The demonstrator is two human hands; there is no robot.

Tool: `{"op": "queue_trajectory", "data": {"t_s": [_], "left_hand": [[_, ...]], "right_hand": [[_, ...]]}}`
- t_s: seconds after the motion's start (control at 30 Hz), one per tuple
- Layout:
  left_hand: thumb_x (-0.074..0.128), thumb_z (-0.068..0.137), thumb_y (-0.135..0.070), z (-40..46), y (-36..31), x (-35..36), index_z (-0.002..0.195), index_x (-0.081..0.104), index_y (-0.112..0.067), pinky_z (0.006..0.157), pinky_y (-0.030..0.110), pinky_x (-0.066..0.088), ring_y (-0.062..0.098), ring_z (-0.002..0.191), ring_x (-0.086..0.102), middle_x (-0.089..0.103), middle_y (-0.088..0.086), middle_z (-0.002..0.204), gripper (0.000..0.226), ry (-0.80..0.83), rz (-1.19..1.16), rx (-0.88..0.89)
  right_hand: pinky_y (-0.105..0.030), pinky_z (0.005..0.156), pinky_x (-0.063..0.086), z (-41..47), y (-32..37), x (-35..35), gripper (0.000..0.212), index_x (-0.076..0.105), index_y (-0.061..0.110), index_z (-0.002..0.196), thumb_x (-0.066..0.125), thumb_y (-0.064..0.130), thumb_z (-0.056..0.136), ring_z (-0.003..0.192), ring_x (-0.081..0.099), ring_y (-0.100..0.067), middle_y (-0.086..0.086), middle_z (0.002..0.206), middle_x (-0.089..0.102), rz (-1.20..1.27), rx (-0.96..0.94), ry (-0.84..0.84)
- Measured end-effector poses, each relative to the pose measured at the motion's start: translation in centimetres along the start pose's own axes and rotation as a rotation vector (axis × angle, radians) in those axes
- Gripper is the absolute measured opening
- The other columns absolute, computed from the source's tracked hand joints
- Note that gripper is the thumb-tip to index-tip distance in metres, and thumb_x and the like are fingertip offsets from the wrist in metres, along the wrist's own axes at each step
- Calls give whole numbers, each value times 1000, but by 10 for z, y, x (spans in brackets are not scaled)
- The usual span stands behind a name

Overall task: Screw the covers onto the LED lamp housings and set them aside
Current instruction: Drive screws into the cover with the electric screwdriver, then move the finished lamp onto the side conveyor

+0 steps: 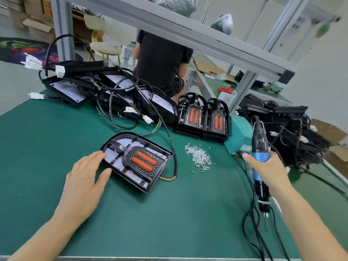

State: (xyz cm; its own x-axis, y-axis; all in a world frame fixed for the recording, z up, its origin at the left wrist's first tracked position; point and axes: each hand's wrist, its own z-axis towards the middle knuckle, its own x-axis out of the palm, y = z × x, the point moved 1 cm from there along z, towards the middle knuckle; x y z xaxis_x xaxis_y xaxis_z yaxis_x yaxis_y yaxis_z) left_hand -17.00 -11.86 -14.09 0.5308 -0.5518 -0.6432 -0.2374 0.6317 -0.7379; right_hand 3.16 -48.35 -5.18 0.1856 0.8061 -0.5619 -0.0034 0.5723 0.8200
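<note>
Our left hand [85, 172] rests spread on the lamp [137, 161]; our right hand [267, 169] grips the screwdriver [259, 147] beside the screws [200, 157].

Small electronics assembly workshop: green bench mat [56, 132] under an aluminium-profile frame [188, 36], heaps of wired black lamp housings [105, 87] w/ white connectors, stacked covers [203, 117], a loose pile of screws [199, 156], corded electric screwdriver [260, 147]. Another worker [162, 63] sits at the next bench; cardboard boxes [35, 25] behind.
</note>
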Motion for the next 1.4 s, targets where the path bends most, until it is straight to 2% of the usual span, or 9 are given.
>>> {"op": "queue_trajectory", "data": {"t_s": [0.23, 0.37, 0.5, 0.57, 0.83, 1.0, 1.1, 1.2, 1.4], "left_hand": [[56, 92, -15, 2, 1, 1, 133, 52, -11, 109, 48, 27, 28, 134, 34, 46, 5, 143, 41, 13, 50, 0], [56, 92, -16, 1, 0, 1, 134, 52, -12, 110, 47, 27, 26, 135, 33, 45, 3, 144, 42, 10, 44, -1], [55, 93, -17, 0, 0, 2, 134, 51, -13, 111, 45, 25, 25, 135, 34, 43, 1, 145, 42, 18, 47, -1], [54, 94, -16, 0, 0, 1, 135, 51, -13, 111, 43, 24, 25, 134, 35, 43, 0, 146, 41, 24, 43, 4], [55, 93, -14, -3, -5, -1, 133, 52, -11, 110, 45, 28, 25, 130, 41, 42, -1, 146, 40, 29, 25, -6], [54, 94, -15, -4, -8, -1, 134, 51, -11, 108, 44, 31, 25, 127, 43, 39, -4, 147, 41, 27, 16, -18], [54, 94, -15, -4, -8, -1, 135, 50, -11, 108, 43, 31, 24, 128, 43, 39, -4, 147, 41, 24, 12, -7], [55, 94, -14, -3, -7, 0, 134, 51, -10, 111, 36, 26, 21, 131, 40, 40, -3, 147, 41, 13, 28, 11], [54, 94, -15, -2, -5, 1, 134, 51, -11, 110, 37, 29, 18, 132, 39, 39, -4, 147, 41, 1, 35, 24]], "right_hand": [[-35, 80, 45, 10, -31, 27, 80, 39, 0, 133, 61, 61, 86, 103, 56, -29, -17, 123, 58, -590, 155, 252], [-32, 77, 40, 15, -30, 40, 75, 42, 2, 131, 53, 62, 89, 103, 53, -27, -13, 122, 55, -823, 113, 289], [-29, 64, 40, 19, -21, 49, 44, 51, 14, 85, 46, 57, 94, 79, 54, -24, 0, 76, 57, -1018, 57, 292], [-26, 63, 39, 18, -17, 54, 44, 54, 17, 78, 40, 56, 96, 76, 56, -21, 3, 66, 59, -1137, 25, 304], [-26, 59, 39, 19, -14, 61, 55, 70, 21, 93, 29, 56, 100, 70, 55, -19, 6, 79, 63, -1334, -11, 328], [-28, 77, 50, 18, -7, 65, 42, 65, 32, 90, 31, 53, 102, 85, 59, -21, 4, 84, 57, -1468, -95, 302], [-27, 76, 46, 17, 10, 72, 58, 52, 20, 73, 26, 66, 96, 77, 56, -20, 4, 75, 55, -1431, -185, 151], [-30, 70, 34, 8, 36, 89, 57, 57, 18, 93, 28, 67, 95, 77, 57, -21, 2, 79, 56, -1391, -392, 71], [-34, 90, 44, -16, 79, 142, 57, 60, 19, 126, 39, 62, 95, 113, 56, -25, -5, 125, 62, -713, -429, 482]]}}
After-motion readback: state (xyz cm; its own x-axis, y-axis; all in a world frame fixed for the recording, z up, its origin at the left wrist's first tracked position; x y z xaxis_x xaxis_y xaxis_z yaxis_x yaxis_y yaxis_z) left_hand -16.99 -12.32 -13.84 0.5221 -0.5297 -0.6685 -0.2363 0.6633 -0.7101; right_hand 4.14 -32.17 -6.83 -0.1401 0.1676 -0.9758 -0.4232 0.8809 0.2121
